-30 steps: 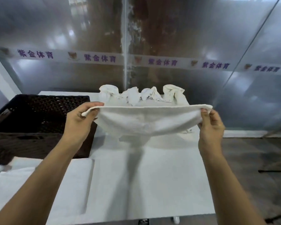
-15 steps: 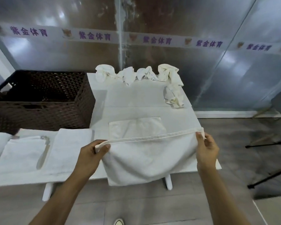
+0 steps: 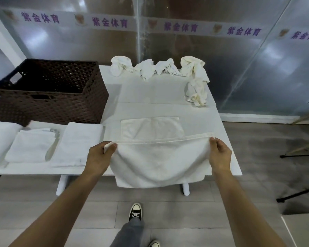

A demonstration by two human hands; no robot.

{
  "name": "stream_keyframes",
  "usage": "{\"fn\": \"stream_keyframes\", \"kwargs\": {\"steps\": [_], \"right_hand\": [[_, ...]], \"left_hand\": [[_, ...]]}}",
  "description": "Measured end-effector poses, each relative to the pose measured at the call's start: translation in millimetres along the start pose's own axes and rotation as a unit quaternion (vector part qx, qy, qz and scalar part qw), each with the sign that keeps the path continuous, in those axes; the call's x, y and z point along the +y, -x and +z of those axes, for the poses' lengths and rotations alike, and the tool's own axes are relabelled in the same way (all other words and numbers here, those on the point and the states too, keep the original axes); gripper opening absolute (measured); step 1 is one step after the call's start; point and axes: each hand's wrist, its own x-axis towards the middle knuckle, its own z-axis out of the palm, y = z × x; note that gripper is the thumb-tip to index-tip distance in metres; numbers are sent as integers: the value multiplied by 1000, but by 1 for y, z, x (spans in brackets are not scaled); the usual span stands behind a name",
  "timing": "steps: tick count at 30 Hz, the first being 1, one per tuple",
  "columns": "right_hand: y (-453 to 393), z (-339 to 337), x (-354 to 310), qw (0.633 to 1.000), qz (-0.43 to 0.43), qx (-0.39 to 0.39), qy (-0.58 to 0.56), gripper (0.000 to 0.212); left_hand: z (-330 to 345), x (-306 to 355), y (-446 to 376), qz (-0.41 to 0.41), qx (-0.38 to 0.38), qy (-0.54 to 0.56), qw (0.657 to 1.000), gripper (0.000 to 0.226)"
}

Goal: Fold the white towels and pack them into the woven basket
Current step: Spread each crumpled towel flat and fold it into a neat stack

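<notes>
Left hand [image 3: 99,155]: its fingers are pinching the left end of the white towel's [image 3: 159,161] top hem, just above the near edge of the surface [image 3: 227,148].
Right hand [image 3: 219,154]: its fingers are gripping the right end of the same hem, level with the left hand, so both are equally near the cloth.
Held towel: it is hanging doubled from the hem, its lower part sagging past the near edge of the surface; its long axis is running left to right between the two hands.
Deciding relation: the bare patch of surface is lying straight ahead of the fingers, so the likely next move is carrying the hem forward and laying the cloth flat.
Folded towels [image 3: 77,143]: they are lying in a row along the near edge, to the left of the left hand.
Woven basket [image 3: 52,97]: it is standing at the left, behind the folded towels; no towel is showing inside it.
Crumpled towels [image 3: 159,68]: they are waiting along the far edge, with one more [image 3: 196,93] near the far right corner.
</notes>
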Motion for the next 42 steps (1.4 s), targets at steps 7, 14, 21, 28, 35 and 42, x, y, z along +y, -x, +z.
{"fn": "stream_keyframes", "kwargs": {"steps": [7,14,21,28,35,42], "right_hand": [[-52,26,-16,1000,6,3,3,9],[-124,72,-7,999,21,-8,35,11],[-195,131,22,992,55,-14,108,14],[-251,171,56,980,103,-22,168,17],[-264,187,83,976,112,-28,186,20],[-192,154,132,949,84,-114,282,27]], "left_hand": [[16,8,-41,-18,67,-10,998,19],[39,11,-113,-33,88,-33,995,23],[70,-11,-200,-52,61,-97,992,24],[104,-46,-266,-90,24,-128,987,21],[130,-62,-287,-101,13,-94,990,26],[139,-105,-203,50,-118,-238,963,36]]}}
